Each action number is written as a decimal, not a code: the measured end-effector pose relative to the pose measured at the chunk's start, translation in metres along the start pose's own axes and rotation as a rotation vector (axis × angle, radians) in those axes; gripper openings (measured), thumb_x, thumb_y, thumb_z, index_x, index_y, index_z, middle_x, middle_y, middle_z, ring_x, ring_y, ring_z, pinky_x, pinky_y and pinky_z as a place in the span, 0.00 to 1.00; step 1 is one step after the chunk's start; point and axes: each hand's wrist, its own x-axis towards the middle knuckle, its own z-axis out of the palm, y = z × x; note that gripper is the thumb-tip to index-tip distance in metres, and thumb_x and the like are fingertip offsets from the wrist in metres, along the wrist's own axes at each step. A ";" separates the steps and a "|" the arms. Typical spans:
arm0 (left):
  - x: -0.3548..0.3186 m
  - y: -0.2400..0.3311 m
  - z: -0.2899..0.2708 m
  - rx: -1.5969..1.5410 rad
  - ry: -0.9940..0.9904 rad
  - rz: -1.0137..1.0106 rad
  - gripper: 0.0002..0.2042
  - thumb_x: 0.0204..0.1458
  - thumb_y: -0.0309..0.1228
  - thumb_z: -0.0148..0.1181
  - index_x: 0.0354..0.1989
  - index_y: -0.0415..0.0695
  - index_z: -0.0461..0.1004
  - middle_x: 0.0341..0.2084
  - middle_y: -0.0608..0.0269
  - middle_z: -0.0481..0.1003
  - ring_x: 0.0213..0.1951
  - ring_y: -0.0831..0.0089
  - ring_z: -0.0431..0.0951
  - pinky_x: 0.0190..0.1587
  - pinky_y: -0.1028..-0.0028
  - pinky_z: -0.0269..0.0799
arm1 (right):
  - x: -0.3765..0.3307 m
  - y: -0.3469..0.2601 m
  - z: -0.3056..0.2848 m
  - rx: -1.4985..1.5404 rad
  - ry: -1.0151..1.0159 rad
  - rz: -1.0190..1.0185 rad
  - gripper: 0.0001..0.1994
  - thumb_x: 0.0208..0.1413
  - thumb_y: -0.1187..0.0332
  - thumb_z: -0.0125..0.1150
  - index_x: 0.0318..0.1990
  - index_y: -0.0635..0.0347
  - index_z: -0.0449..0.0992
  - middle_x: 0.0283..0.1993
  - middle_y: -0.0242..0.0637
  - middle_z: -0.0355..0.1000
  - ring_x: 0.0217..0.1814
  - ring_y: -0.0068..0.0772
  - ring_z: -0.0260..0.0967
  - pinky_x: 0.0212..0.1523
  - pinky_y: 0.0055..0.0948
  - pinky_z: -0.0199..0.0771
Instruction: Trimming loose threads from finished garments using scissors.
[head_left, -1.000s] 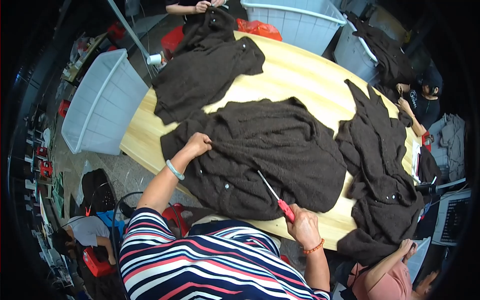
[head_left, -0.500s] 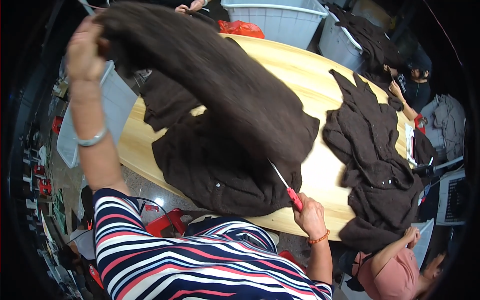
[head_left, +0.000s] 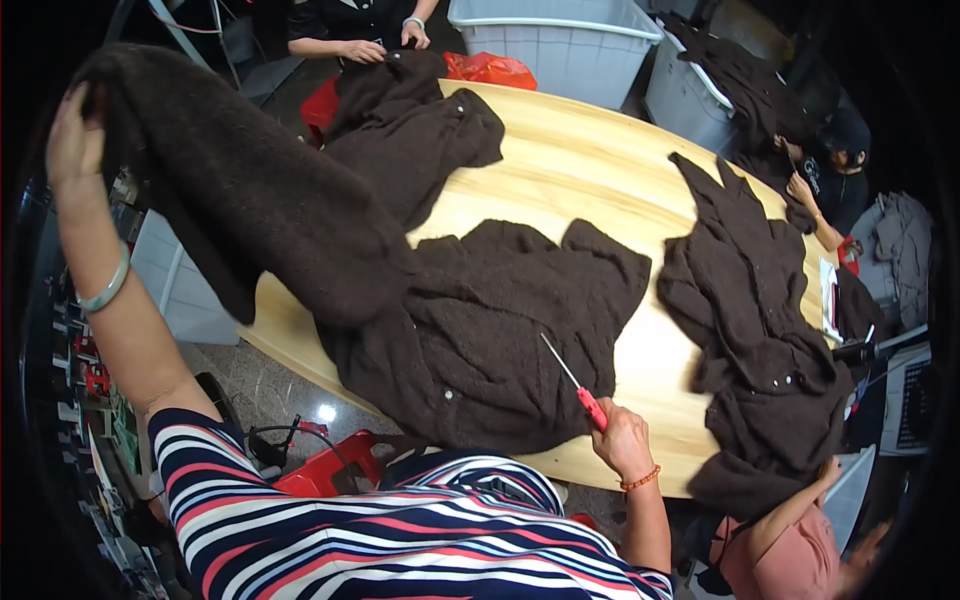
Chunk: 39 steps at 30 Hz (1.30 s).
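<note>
High at the far left, my left hand [head_left: 78, 140] is closed on the edge of a dark brown knit garment [head_left: 480, 330]. A long part of it hangs in the air from that hand down to the table, where the rest lies spread out with a pale button near its front edge. My right hand [head_left: 623, 440] grips a red-handled tool with a thin pointed metal blade [head_left: 588, 405]. Its tip points up and left over the garment's right part, and whether it touches the cloth I cannot tell.
Other dark brown garments lie on the wooden table [head_left: 570, 130], one at right [head_left: 745, 300], one at the far left edge [head_left: 400, 150]. Co-workers stand or sit at the far side and right. White bins [head_left: 550, 40], a red bag [head_left: 490, 70] and a red stool [head_left: 335, 465] surround it.
My left hand has swung left and slightly down, drawing the lifted part of the garment with it. More of the garment on the table now shows. The right hand stays nearly in place.
</note>
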 end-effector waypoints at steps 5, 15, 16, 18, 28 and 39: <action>0.020 -0.076 0.021 -0.104 -0.079 -0.149 0.07 0.57 0.18 0.54 0.43 0.31 0.73 0.40 0.54 0.75 0.45 0.65 0.77 0.50 0.66 0.80 | 0.007 -0.002 0.008 -0.007 -0.029 -0.001 0.05 0.49 0.71 0.59 0.33 0.58 0.70 0.23 0.51 0.70 0.29 0.58 0.71 0.33 0.49 0.70; 0.005 -0.295 0.192 -0.505 -0.389 -0.197 0.10 0.55 0.18 0.54 0.45 0.36 0.73 0.39 0.56 0.76 0.41 0.68 0.78 0.44 0.70 0.78 | 0.018 -0.004 0.016 -0.027 -0.085 0.080 0.07 0.49 0.68 0.61 0.35 0.57 0.72 0.25 0.51 0.72 0.30 0.56 0.73 0.34 0.48 0.72; -0.050 -0.306 0.232 -0.469 -0.400 -0.269 0.10 0.57 0.20 0.53 0.46 0.40 0.75 0.39 0.60 0.76 0.39 0.73 0.77 0.40 0.76 0.74 | 0.018 -0.003 0.016 -0.056 -0.105 0.137 0.08 0.49 0.68 0.62 0.36 0.57 0.73 0.26 0.50 0.73 0.32 0.54 0.74 0.35 0.47 0.72; -0.144 -0.308 0.254 -0.497 -0.535 -0.372 0.18 0.55 0.27 0.60 0.54 0.39 0.70 0.37 0.64 0.74 0.36 0.75 0.76 0.38 0.79 0.73 | 0.016 -0.001 0.020 -0.073 -0.115 0.152 0.08 0.49 0.68 0.62 0.36 0.56 0.73 0.27 0.50 0.73 0.32 0.54 0.74 0.35 0.47 0.72; -0.419 -0.324 0.070 0.809 -1.663 0.204 0.25 0.49 0.38 0.64 0.57 0.47 0.71 0.61 0.56 0.64 0.70 0.54 0.50 0.68 0.44 0.40 | 0.006 0.005 0.036 -0.088 -0.146 0.193 0.08 0.50 0.67 0.62 0.36 0.56 0.73 0.28 0.49 0.74 0.33 0.52 0.74 0.35 0.46 0.73; -0.303 -0.352 0.047 1.692 -1.518 0.685 0.20 0.54 0.34 0.52 0.57 0.50 0.72 0.64 0.60 0.61 0.69 0.60 0.52 0.67 0.41 0.40 | 0.015 -0.009 0.039 -0.060 -0.127 0.135 0.09 0.48 0.70 0.63 0.37 0.56 0.72 0.29 0.47 0.73 0.35 0.52 0.73 0.36 0.45 0.73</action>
